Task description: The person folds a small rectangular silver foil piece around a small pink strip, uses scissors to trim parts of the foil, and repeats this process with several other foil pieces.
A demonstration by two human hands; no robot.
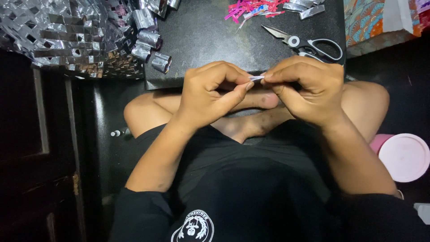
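The woven mat point(67, 36) looks like shiny metallic foil, crinkled. The scissors point(309, 45) have steel blades and glossy black plastic handles. The board point(210, 40) is matt and dark. The pink lid point(405, 157) is smooth plastic.

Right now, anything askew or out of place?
Nothing damaged. Scissors lie open on the board near pink scraps. Both hands, left and right, pinch a small strip.
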